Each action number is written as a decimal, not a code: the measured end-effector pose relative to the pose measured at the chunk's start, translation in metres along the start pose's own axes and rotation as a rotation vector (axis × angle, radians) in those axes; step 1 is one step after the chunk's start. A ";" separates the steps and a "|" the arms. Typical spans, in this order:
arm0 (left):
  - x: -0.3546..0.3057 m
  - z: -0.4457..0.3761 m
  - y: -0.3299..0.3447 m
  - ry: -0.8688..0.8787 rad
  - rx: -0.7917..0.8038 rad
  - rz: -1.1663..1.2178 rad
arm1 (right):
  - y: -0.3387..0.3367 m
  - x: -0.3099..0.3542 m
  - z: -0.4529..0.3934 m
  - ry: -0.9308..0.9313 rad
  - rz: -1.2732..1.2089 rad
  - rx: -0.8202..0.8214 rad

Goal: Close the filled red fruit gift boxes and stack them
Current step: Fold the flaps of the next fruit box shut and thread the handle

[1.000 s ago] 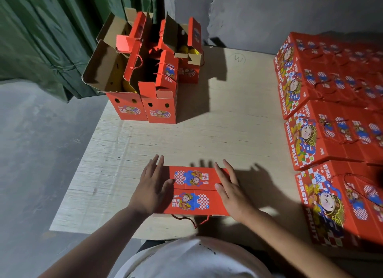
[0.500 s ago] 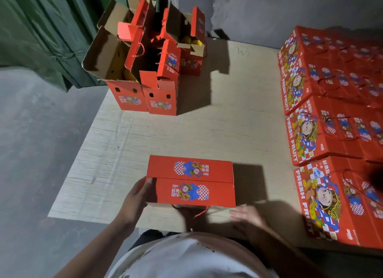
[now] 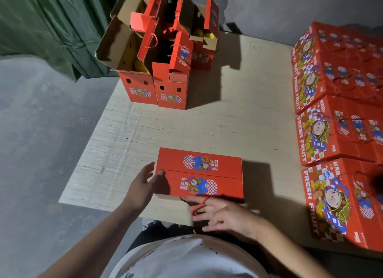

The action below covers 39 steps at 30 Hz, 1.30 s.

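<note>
A closed red gift box [image 3: 200,174] with cartoon prints on its two top flaps sits near the table's front edge. My left hand [image 3: 143,186] rests with straight fingers against the box's left end. My right hand [image 3: 219,213] lies spread just in front of the box, its fingers touching the red cord handle [image 3: 199,205] that hangs from the front side. Three open red boxes [image 3: 165,78] with raised flaps stand at the far left of the table, yellow fruit showing inside. Closed red boxes [image 3: 335,132] are stacked in rows along the right side.
The pale wooden table [image 3: 217,122] ends close to my body and drops off at the left to a grey concrete floor [image 3: 41,153]. A green tarp [image 3: 51,24] hangs at the back left, and a grey wall stands behind the table.
My hands left the top flaps. The left went to the box's left end, the right came down in front to the cord handle. The box now appears lifted nearer the camera.
</note>
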State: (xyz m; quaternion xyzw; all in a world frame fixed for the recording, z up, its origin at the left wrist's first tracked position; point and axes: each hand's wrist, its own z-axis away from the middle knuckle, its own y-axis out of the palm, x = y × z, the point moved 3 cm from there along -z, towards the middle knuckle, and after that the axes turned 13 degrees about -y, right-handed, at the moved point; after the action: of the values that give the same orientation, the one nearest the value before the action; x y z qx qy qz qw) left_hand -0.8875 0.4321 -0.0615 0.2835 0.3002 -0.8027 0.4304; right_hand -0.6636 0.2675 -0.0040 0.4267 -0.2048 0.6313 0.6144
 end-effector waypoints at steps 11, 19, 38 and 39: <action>0.001 0.006 0.010 0.050 0.105 0.042 | -0.081 0.082 -0.051 -0.165 0.859 -0.774; 0.001 0.011 0.013 0.004 0.133 0.063 | -0.103 0.076 -0.088 0.129 1.165 -0.735; 0.003 0.021 0.015 -0.188 0.136 0.106 | -0.023 0.137 -0.023 -0.411 0.473 -0.284; 0.004 0.023 0.016 -0.271 0.148 0.152 | -0.021 0.136 -0.018 -0.405 0.512 -0.294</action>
State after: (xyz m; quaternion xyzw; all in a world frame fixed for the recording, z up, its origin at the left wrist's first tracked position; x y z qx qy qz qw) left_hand -0.8798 0.4061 -0.0534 0.2256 0.1572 -0.8185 0.5045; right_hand -0.6322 0.3666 0.0885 0.3851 -0.5112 0.6312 0.4381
